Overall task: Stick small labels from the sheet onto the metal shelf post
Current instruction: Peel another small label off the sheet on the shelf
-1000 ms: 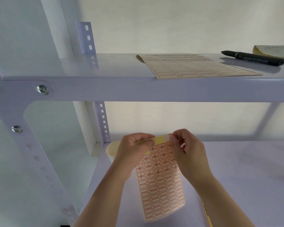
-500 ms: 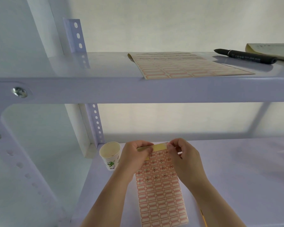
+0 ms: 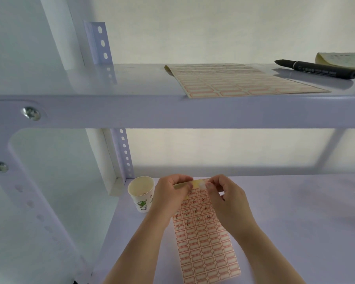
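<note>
A handwritten mark resembling "B" is seen on the upper labels of the label sheet (image 3: 205,240), which is held over the lower shelf (image 3: 295,222); the rows below are blank. The sheet's bent top edge is pinched by the left hand (image 3: 170,194). A pale small label (image 3: 201,183) at that edge is pinched between the fingertips of the right hand (image 3: 228,198). Green print marks the paper cup (image 3: 141,192); its text is illegible. The perforated shelf post (image 3: 124,154) stands behind the cup.
</note>
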Demonstrator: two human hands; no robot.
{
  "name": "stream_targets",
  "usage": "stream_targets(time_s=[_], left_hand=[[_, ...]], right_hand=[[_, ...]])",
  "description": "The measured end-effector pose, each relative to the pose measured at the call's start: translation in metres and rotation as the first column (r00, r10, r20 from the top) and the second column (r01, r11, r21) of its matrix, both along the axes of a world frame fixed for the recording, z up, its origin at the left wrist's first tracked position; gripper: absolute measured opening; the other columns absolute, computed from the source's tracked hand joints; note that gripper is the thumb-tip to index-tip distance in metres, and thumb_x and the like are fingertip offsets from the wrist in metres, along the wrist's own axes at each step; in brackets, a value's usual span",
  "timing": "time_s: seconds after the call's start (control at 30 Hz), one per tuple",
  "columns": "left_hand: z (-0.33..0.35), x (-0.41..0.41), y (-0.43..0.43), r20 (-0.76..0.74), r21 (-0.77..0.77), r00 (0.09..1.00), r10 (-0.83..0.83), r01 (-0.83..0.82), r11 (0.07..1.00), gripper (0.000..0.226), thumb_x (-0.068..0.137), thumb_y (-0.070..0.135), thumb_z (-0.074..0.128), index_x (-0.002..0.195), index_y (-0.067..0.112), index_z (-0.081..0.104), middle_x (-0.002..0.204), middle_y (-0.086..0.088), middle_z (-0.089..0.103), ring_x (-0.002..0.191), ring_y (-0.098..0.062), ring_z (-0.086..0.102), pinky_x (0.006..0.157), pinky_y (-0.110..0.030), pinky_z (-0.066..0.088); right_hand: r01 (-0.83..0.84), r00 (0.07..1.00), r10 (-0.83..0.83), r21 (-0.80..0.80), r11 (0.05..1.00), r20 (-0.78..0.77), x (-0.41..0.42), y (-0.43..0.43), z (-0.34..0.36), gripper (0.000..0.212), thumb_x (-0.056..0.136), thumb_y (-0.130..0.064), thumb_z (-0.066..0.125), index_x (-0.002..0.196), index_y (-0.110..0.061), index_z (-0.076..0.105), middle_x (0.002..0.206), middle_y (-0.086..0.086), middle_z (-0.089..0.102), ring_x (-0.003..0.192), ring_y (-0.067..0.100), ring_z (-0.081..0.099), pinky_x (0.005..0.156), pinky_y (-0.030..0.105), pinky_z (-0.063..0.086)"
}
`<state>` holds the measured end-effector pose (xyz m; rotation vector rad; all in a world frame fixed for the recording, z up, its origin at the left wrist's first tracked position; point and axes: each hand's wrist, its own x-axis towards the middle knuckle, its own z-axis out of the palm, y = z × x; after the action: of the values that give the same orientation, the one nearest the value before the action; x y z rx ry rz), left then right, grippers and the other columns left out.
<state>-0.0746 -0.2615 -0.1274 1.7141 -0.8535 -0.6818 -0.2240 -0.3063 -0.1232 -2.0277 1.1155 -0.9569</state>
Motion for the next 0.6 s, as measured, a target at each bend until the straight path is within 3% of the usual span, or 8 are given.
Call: stream_targets(time_s=[0.13, 0.23, 0.4, 0.5, 0.6], left_hand=[[-0.015, 0.006, -0.007, 0.12, 0.077, 0.993, -0.009, -0.001, 0.997, 0.013, 0.087, 0.022, 0.072, 0.096, 0.031, 0.074, 0.091, 0.011, 0.076, 0.08, -0.008, 0.073, 0.065, -0.022, 0.056], [-0.026, 0.005, -0.01, 0.203, 0.095, 0.979, -0.016, -0.004, 0.995, 0.014, 0.084, 0.02, 0.074, 0.096, 0.028, 0.073, 0.094, 0.011, 0.075, 0.085, -0.006, 0.069, 0.076, -0.024, 0.057], [-0.031, -0.007, -0.006, 0.439, 0.057, 0.898, -0.008, -0.019, 0.998, 0.015, 0.087, 0.024, 0.072, 0.102, 0.025, 0.072, 0.096, 0.016, 0.066, 0.091, -0.004, 0.06, 0.083, -0.019, 0.046], [-0.017, -0.018, 0.002, 0.405, -0.011, 0.914, -0.002, 0.007, 1.0, 0.007, 0.089, 0.028, 0.069, 0.091, 0.026, 0.075, 0.083, 0.017, 0.072, 0.077, -0.001, 0.066, 0.071, -0.014, 0.05], [0.004, -0.029, 0.014, 0.223, -0.085, 0.975, -0.02, 0.04, 0.996, 0.013, 0.089, 0.031, 0.069, 0.085, 0.024, 0.079, 0.076, 0.013, 0.076, 0.073, -0.005, 0.071, 0.067, -0.016, 0.054]], right_hand=[[0.051, 0.999, -0.051, 0.022, 0.998, 0.007, -0.003, -0.001, 0.0, 0.017, 0.096, -0.025, 0.057, 0.08, -0.027, 0.059, 0.077, -0.01, 0.067, 0.076, 0.007, 0.063, 0.061, 0.015, 0.045], [0.087, 0.996, -0.088, 0.048, 0.995, 0.017, -0.005, -0.001, 0.001, 0.019, 0.095, -0.027, 0.059, 0.077, -0.023, 0.06, 0.069, -0.008, 0.063, 0.062, 0.008, 0.055, 0.054, 0.01, 0.043], [0.13, 0.991, -0.131, 0.087, 0.988, 0.003, -0.009, 0.0, -0.002, 0.02, 0.095, -0.03, 0.06, 0.077, -0.022, 0.061, 0.065, -0.008, 0.061, 0.057, 0.007, 0.052, 0.049, 0.011, 0.04], [0.157, 0.987, -0.158, 0.066, 0.985, 0.006, -0.009, 0.002, -0.002, 0.021, 0.095, -0.034, 0.061, 0.076, -0.025, 0.059, 0.065, -0.009, 0.062, 0.057, 0.008, 0.054, 0.053, 0.014, 0.038], [0.173, 0.985, -0.173, 0.014, 0.985, 0.026, -0.005, 0.008, 0.001, 0.021, 0.095, -0.032, 0.062, 0.074, -0.026, 0.059, 0.067, -0.008, 0.064, 0.061, 0.01, 0.058, 0.055, 0.016, 0.04]])
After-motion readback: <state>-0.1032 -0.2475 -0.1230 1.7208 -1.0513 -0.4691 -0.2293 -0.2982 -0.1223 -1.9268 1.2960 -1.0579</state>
